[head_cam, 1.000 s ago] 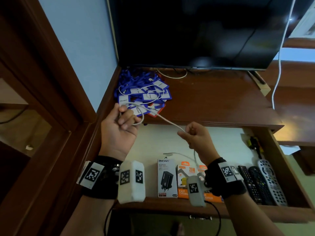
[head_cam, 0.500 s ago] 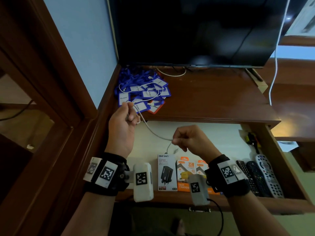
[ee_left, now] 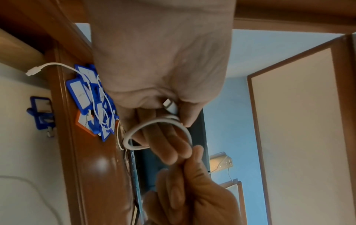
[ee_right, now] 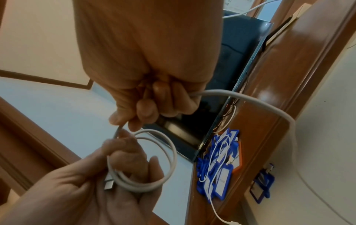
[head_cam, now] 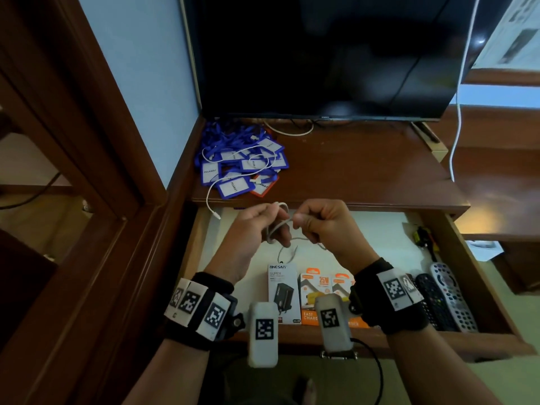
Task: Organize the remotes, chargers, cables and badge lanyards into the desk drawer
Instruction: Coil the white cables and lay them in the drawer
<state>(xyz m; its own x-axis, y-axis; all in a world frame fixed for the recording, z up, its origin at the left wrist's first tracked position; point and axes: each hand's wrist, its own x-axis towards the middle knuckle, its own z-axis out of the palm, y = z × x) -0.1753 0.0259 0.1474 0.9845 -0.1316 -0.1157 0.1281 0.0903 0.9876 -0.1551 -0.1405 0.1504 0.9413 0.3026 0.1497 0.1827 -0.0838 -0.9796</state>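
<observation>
While coiled above the open drawer (head_cam: 473, 276) between both hands, light, limp, springy white cable (ee_right: 169, 153), best pinched where loops cross near the plug: left hand (head_cam: 251, 229) grasping coil, right hand (head_cam: 327, 226) clenched on the tail.

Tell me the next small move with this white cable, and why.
Probably one more wrap: the right hand carries its pinched stretch around the coil held by the left hand. Loose cable trails from the right hand toward the open drawer, so coiling looks unfinished.

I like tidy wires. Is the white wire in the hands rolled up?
Partly: white cable loops in the left hand; a tail hangs free.
</observation>
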